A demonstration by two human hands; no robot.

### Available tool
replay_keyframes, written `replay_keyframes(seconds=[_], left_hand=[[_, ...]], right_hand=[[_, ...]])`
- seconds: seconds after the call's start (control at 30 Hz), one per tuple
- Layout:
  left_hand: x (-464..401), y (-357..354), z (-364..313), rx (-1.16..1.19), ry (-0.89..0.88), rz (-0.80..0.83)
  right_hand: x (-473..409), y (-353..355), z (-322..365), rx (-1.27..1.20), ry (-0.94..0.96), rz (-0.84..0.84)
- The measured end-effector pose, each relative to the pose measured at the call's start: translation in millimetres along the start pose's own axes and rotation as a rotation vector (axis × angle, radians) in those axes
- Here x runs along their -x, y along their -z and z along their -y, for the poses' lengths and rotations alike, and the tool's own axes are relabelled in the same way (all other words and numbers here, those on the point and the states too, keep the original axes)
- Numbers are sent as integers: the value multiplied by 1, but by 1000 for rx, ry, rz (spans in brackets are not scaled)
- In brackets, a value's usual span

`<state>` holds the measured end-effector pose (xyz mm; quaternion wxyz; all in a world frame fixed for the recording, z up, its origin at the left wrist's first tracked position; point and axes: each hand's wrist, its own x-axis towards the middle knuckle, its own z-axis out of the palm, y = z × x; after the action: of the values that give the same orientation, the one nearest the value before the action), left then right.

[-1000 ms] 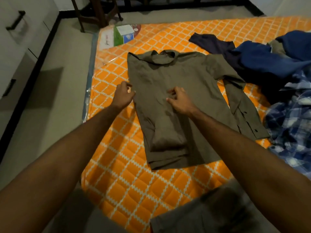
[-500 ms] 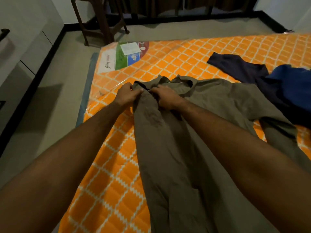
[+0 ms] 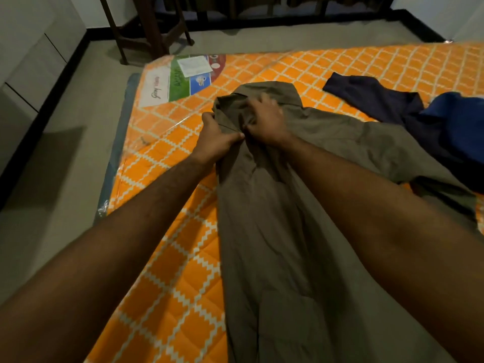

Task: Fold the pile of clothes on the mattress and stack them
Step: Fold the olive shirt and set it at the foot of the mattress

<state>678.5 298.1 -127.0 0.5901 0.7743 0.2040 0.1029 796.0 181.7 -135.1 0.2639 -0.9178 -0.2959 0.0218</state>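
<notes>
An olive-brown shirt [image 3: 275, 231] lies lengthwise on the orange quilted mattress [image 3: 167, 271], its collar end far from the camera and its body running back between the two forearms. The left hand [image 3: 217, 138] grips the shirt's left edge just below the collar, thumb on top and pressed against the cloth, the other fingers curled under the fabric. The right hand [image 3: 264, 119] rests on the collar area just beside the left, its fingers bent and bunched into the cloth; motion blur hides whether they pinch a fold. To the right, a dark navy garment [image 3: 372, 98] and a brighter blue one [image 3: 455, 121] lie on the mattress, touching the shirt's far side. A printed label [image 3: 183, 79] sits at the mattress corner
</notes>
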Motion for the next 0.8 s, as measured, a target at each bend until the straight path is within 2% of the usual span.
replay_keyframes(seconds=[0.07,0.1,0.17,0.27,0.33,0.47,0.53,0.6,0.63,0.67,0.73,0.77,0.8], left_hand=[[-1,-1,3,67,-12,-111],[-3,0,4,86,-25,-172],[-4,-1,3,105,-35,-188],[-6,-11,6,42,28,54],[-6,-14,11,-93,-7,152],[-7,-15,28,-54,-89,7],[-4,-11,37,-125,-237,-100],[2,-7,46,-302,-431,-122],[7,-2,50,-352,-490,-107],[12,1,53,-366,-534,-61],[22,10,61,-394,-629,93],[25,14,67,-440,-693,149],[26,17,74,-512,-742,183]], right_hand=[[6,-2,6,-734,-212,141],[10,0,10,-942,-289,204],[10,-2,15,-1081,-379,318],[5,-7,17,-1167,-360,423],[-2,-11,13,-1022,-296,348],[-20,-15,6,-546,-181,129],[-29,-13,8,-380,-190,86],[-33,-13,15,-270,-224,47],[-33,-12,20,-324,-234,24],[-31,-11,25,-479,-239,11],[-19,-5,34,-955,-326,100],[-11,-1,34,-1090,-360,160],[-1,4,31,-1074,-359,201]])
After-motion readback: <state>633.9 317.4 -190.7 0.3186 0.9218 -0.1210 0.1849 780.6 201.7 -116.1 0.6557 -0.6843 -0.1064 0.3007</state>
